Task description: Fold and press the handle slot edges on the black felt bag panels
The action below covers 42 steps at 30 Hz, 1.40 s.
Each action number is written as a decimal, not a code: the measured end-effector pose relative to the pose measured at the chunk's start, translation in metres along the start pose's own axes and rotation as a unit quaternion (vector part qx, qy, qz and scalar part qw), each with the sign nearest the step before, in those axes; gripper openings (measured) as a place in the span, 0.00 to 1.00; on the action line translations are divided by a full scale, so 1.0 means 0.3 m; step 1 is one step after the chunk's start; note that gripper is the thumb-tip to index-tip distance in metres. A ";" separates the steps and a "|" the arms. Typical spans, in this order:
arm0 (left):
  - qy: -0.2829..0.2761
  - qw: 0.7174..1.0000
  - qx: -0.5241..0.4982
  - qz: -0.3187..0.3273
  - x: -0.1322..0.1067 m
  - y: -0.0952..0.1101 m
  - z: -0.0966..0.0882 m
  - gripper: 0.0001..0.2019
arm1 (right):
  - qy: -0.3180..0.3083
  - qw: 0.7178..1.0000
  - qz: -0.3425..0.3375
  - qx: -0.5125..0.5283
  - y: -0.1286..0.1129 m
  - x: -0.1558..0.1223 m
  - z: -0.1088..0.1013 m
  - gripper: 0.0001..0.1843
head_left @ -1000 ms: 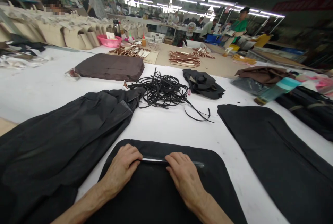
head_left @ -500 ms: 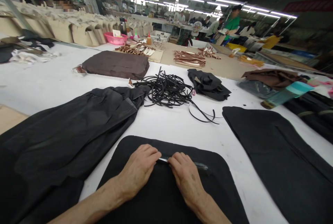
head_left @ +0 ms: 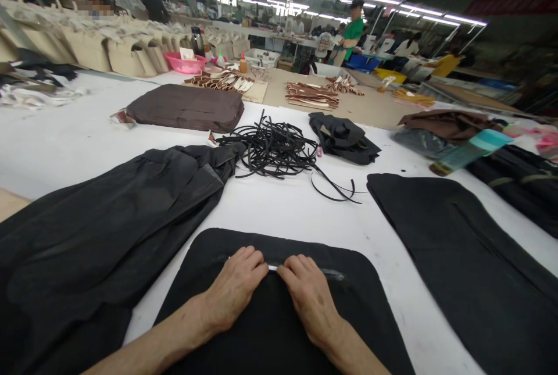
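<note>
A black panel [head_left: 265, 328] with rounded corners lies flat in front of me, a long slot across its upper part. My left hand [head_left: 239, 282] is closed at the slot, thumb and fingers pinching the panel's edge there. Just to its right, my right hand [head_left: 307, 293] pinches the same edge in the same way. In the small gap between my fingertips shows a bit of white strip [head_left: 272, 268]. A shiny smear [head_left: 335, 275] runs along the slot to the right of my right hand. The parts of the edge under my fingers are hidden.
Black fabric [head_left: 108, 206] is heaped at left, black panels [head_left: 453, 235] at right. Beyond lie tangled black strips [head_left: 279, 151], a brown stack [head_left: 187, 107], crumpled black pieces [head_left: 344, 136] and a teal-capped bottle [head_left: 471, 151]. People work in the background.
My hands stay at the slot, the gap between their fingertips slightly narrower. Less of the white strip shows. The whole view has shifted a little, and a person in green appears farther left.
</note>
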<state>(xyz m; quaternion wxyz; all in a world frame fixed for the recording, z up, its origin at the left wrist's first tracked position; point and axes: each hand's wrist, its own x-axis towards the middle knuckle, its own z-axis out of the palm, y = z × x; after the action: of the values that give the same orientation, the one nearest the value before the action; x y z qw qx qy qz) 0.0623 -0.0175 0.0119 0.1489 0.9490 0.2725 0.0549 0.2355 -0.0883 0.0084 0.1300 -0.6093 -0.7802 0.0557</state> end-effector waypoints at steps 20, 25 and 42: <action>-0.063 0.948 0.311 0.022 -0.025 0.154 0.075 0.25 | -0.026 0.991 -0.088 -0.097 0.072 -0.093 -0.020 0.14; -0.079 0.944 0.319 -0.008 -0.001 0.184 0.072 0.28 | 0.002 0.988 -0.082 -0.128 0.133 -0.154 -0.045 0.14; -0.069 0.944 0.322 -0.020 0.021 0.204 0.037 0.33 | -0.007 0.984 0.016 -0.177 0.233 -0.307 -0.087 0.17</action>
<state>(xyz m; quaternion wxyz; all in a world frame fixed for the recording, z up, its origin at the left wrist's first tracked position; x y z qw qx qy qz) 0.1006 -0.0664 0.0206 -0.1446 0.9423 0.2832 -0.1044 0.3288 -0.1615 0.0040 0.0136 -0.6346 -0.7689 -0.0770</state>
